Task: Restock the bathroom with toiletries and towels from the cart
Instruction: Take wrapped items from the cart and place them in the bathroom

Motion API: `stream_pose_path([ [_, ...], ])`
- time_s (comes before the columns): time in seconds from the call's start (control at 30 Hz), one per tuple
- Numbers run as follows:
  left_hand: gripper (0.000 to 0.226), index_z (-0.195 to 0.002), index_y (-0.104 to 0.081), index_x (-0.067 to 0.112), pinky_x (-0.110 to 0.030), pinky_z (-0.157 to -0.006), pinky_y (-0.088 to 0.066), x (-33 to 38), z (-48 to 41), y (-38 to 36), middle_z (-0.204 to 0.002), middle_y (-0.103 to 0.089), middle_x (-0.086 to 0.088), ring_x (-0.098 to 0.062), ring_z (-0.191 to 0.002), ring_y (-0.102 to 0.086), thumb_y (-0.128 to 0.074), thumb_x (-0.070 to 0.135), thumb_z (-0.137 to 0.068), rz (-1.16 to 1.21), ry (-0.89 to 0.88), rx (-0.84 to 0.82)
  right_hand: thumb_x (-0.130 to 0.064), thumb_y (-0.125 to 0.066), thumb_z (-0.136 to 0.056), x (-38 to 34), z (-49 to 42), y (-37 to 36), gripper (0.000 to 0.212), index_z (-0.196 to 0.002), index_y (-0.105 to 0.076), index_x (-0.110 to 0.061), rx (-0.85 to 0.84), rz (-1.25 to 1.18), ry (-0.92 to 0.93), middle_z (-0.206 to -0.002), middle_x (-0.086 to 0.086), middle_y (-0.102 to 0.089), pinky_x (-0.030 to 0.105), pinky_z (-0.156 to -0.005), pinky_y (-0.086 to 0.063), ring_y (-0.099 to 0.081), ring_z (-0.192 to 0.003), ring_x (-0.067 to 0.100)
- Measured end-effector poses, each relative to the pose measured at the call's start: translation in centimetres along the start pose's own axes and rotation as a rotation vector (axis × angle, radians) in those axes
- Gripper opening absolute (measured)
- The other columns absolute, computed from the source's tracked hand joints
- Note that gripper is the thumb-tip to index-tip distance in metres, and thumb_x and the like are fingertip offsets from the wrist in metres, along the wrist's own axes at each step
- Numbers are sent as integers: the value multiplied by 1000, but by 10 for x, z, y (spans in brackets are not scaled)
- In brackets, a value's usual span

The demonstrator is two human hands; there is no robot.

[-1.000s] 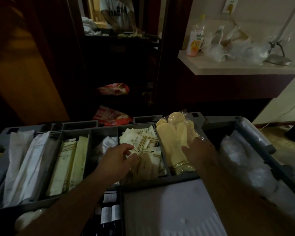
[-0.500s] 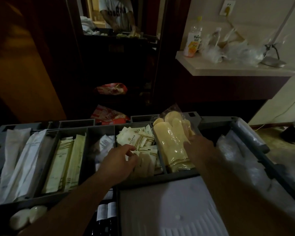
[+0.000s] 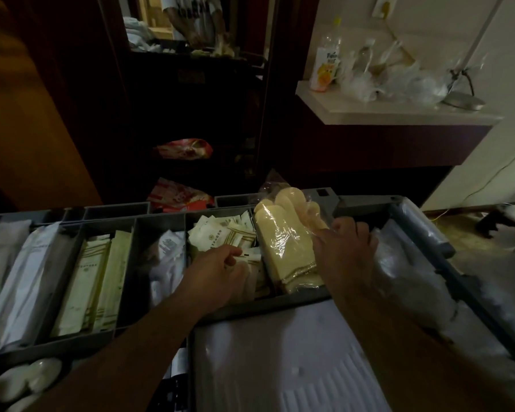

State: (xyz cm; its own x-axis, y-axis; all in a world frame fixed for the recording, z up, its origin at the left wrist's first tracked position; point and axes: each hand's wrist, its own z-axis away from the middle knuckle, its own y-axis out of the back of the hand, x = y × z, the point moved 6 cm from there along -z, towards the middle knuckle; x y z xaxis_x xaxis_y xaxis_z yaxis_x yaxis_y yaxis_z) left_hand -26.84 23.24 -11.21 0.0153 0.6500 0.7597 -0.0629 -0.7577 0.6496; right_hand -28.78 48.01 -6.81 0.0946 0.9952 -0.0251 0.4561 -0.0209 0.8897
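Note:
A grey divided tray tops the cart in front of me. My left hand reaches into the compartment of small cream sachets and pinches one between thumb and fingers. Next to it lie yellow slippers in clear plastic wrap. My right hand grips the right side of that wrapped pack, whose toe end is raised over the tray's back wall. Long cream packets and white packets fill the compartments to the left.
A white counter at upper right carries a bottle, plastic bags and a lamp base. A mirror ahead reflects a person. Red bags lie in the dark cabinet. A white lid covers the cart's near part; round soaps sit lower left.
My right hand has moved from lying on the slippers to gripping the pack's right side and tilting it up. My left hand has closed on a sachet.

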Motion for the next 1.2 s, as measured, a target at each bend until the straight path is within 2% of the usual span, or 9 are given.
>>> stream_pose_path([
  [0.13, 31, -124, -62, 28, -28, -76, -56, 4, -3, -5, -100, -62, 11, -6, -88, -61, -63, 33, -93, 29, 29, 2, -35, -49, -99, 0, -6, -1, 27, -102, -66, -13, -74, -148, -63, -109, 8, -59, 40, -87, -44, -53, -100, 24],
  [0.33, 31, -125, -61, 25, -35, -86, -56, 8, -4, -12, -99, -64, 10, -10, -93, -62, -62, 28, -94, 81, 70, -5, -33, -52, -100, 9, -4, 9, 23, -103, -66, -15, 20, -326, -170, -105, 6, -58, 29, -77, -33, -50, -95, 19],
  [0.57, 58, -120, -64, 18, -45, -92, -55, 25, -11, -43, -103, -69, 0, -18, -96, -66, -54, 63, -86, 412, 275, -153, -27, -50, -103, 30, 8, -9, 24, -111, -67, -11, -156, -530, -459, -88, -1, -58, 19, -55, -28, -47, -71, 8],
  [0.67, 37, -105, -69, 11, -48, -91, -57, 24, -15, -54, -88, -69, -7, -23, -86, -67, -61, 45, -94, 605, 413, -137, -25, -53, -102, 33, 10, -9, 24, -113, -68, -10, -196, -587, -469, -101, 6, -67, 24, -65, -33, -50, -79, 11],
  [0.8, 32, -110, -67, 13, -40, -88, -59, 24, -19, -59, -101, -69, -7, -23, -92, -67, -66, 39, -92, 652, 464, -126, -26, -55, -101, 29, 12, -10, 21, -112, -68, -12, -261, -696, -400, -96, 2, -66, 17, -58, -33, -50, -72, 3],
  [0.93, 23, -111, -66, 8, -25, -61, -57, 29, -22, -57, -99, -71, -8, -21, -82, -70, -70, 14, -89, 677, 443, -100, -29, -55, -101, 26, 15, -9, 11, -99, -62, -22, -299, -760, -333, -79, -13, -58, 9, -52, -34, -51, -69, -2],
  [1.0, 18, -108, -65, 8, -23, -55, -55, 29, -20, -55, -100, -69, -10, -21, -81, -69, -66, 5, -90, 743, 472, -102, -36, -52, -102, 28, 16, -13, 21, -92, -61, -20, -269, -811, -381, -79, -4, -59, 13, -54, -37, -53, -68, 5],
  [1.1, 21, -113, -62, 11, -30, -64, -59, 21, -20, -49, -108, -65, -11, -26, -90, -67, -60, 5, -93, 740, 504, -96, -39, -44, -102, 44, 13, -20, 32, -93, -62, -15, -190, -800, -539, -85, 7, -59, 27, -58, -36, -52, -70, 13],
  [1.2, 24, -115, -58, 8, -36, -70, -59, 14, -19, -48, -112, -61, -13, -31, -99, -63, -54, 1, -93, 733, 568, -131, -24, -42, -103, 50, 10, -29, 22, -96, -60, -13, -357, -674, -563, -89, 6, -54, 26, -59, -33, -44, -68, 10],
])
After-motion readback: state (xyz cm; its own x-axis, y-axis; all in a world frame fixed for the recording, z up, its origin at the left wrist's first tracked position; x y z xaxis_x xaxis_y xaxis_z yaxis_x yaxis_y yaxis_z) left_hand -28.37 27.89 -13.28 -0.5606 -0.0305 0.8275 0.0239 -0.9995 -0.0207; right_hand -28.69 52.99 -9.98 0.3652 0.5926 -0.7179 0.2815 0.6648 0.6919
